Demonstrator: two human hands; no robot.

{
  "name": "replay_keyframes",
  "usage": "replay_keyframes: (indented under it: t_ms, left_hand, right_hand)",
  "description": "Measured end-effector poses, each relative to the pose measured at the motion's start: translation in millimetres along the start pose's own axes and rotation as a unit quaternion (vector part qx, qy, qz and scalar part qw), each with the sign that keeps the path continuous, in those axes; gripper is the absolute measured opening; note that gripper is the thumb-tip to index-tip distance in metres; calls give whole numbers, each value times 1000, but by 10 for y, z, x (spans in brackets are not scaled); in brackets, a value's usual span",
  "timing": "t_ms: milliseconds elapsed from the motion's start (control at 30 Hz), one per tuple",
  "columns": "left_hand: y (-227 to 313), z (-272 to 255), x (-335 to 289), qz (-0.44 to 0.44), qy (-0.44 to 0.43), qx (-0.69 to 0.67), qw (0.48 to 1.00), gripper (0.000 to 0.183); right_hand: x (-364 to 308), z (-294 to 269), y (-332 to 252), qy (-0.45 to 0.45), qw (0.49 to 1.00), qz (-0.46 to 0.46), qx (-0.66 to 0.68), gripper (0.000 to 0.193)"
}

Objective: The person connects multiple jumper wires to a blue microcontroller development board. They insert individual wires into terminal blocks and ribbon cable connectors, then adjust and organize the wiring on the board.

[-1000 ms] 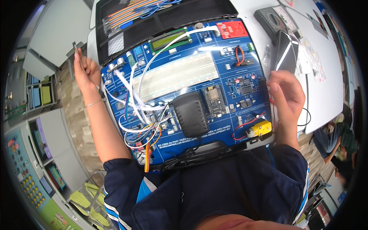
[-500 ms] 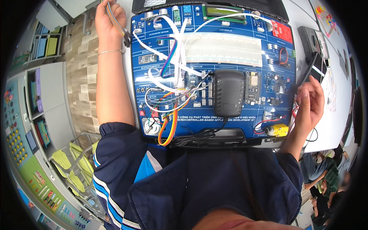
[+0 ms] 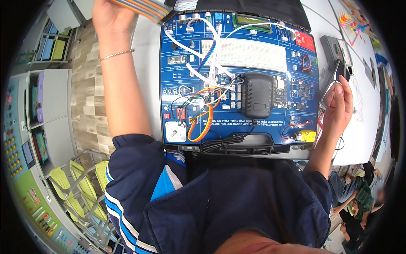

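Observation:
At the upper left, my left hand [image 3: 113, 21] is closed on a multicolored ribbon of jumper wires [image 3: 143, 8]. The ribbon's dark connector end reaches the top-left corner of the blue electronics training board [image 3: 270, 129]. My right hand [image 3: 341, 101] is beyond the board's right edge, its fingers loosely bent and apart. It overlaps the lower part of a dark phone [image 3: 332, 86]; no grip on it shows. A black power adapter [image 3: 257, 95] lies on the board, right of tangled white and colored wires [image 3: 213, 72]. Above them is a white breadboard [image 3: 249, 53].
The board sits in an open black case [image 3: 241, 148] on a white table [image 3: 357, 139]. A dark grey multimeter-like device [image 3: 332, 48] is beyond its right side. Chairs [image 3: 86, 184] and cabinets [image 3: 57, 101] stand at left. Several people [image 3: 355, 199] are at lower right.
The jumper ribbon has swung rightward, now stretching from my left hand to the board's corner. My right hand has come closer to the phone. The whole view has shifted a little.

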State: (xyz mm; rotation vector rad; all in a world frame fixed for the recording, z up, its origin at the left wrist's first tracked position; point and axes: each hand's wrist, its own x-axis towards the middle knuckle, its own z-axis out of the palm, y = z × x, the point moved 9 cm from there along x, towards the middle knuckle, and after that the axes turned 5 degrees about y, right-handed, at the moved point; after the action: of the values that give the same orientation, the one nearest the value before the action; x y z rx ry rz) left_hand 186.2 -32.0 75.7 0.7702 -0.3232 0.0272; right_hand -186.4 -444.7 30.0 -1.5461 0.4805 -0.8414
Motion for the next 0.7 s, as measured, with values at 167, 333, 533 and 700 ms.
replay_keyframes:
  t_ms: [167,333,533,700]
  left_hand:
    - [442,541,-148,19,-77,-12,997,15]
    - [815,674,-42,10,-36,-77,996,6]
    - [955,683,-139,-19,-94,-128,987,8]
    - [790,805,-274,4,-55,-97,994,9]
  right_hand:
    - [18,526,-527,-160,972,-103,-140,31]
    - [126,1304,-565,-297,878,-210,-312,27]
    - [80,1837,-283,-372,786,-295,-396,34]
    - [93,1946,-158,-374,776,-296,-412,35]
